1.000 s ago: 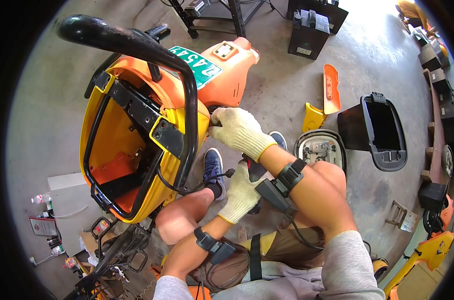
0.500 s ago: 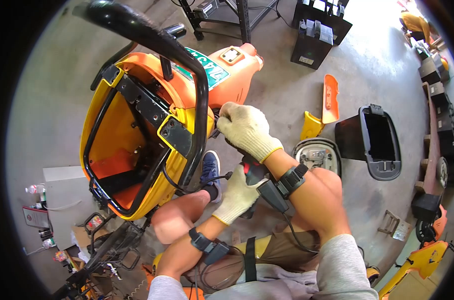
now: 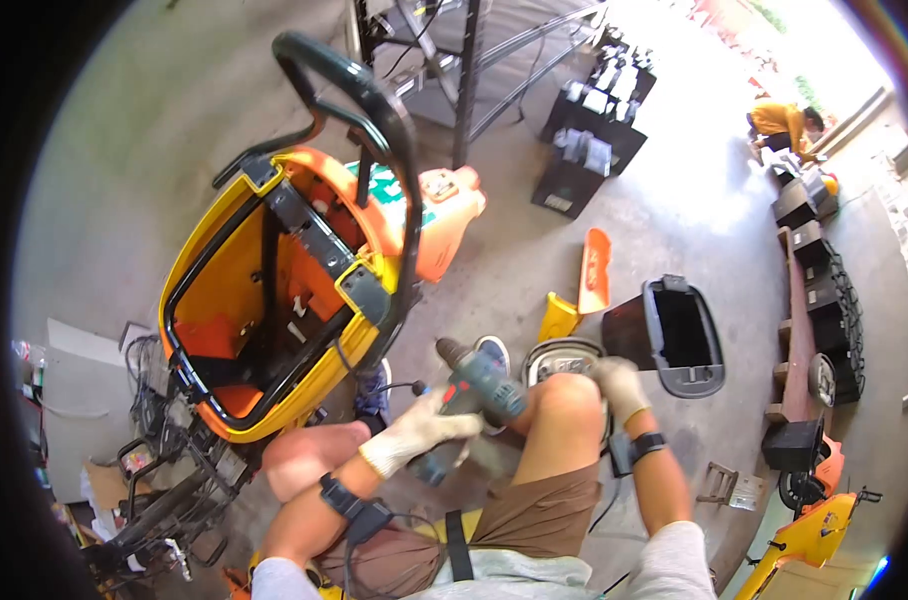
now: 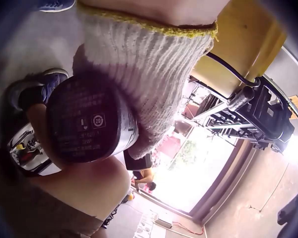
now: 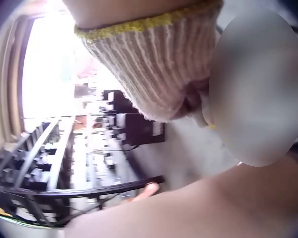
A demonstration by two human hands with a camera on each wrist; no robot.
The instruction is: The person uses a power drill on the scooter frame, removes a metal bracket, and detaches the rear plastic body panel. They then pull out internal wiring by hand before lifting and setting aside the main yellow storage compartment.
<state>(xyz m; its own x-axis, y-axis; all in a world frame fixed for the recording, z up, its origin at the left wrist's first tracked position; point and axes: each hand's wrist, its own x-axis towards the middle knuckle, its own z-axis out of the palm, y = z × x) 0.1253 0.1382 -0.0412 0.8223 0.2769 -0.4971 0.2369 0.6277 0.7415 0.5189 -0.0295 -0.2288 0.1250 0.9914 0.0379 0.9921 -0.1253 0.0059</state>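
Note:
In the head view my gloved left hand [image 3: 421, 432] grips the handle of a cordless drill [image 3: 488, 388], whose chuck points up and left. The base of the drill [image 4: 84, 121] fills much of the left wrist view. My gloved right hand [image 3: 622, 388] is beside my raised knee, right at the edge of an oval tray [image 3: 614, 420] with small parts in it. A blurred patch covers part of the right wrist view, and the fingers of the right glove [image 5: 154, 69] are mostly hidden. To the left stands a yellow and orange scooter body [image 3: 359, 335] with a black tubular rail [image 3: 410, 190].
A black bin [image 3: 629, 330] lies beyond the tray, near orange [image 3: 595, 270] and yellow [image 3: 559, 317] plastic panels. Black batteries [image 3: 571, 175] stand near a metal rack [image 3: 467, 90]. Another person [image 3: 782, 125] bends over at the far right. Scooter parts [image 3: 812, 530] are at lower right.
My right hand has left the scooter body and swung right and down to the tray. The drill in my left hand now shows fully. The head view has shifted to the right.

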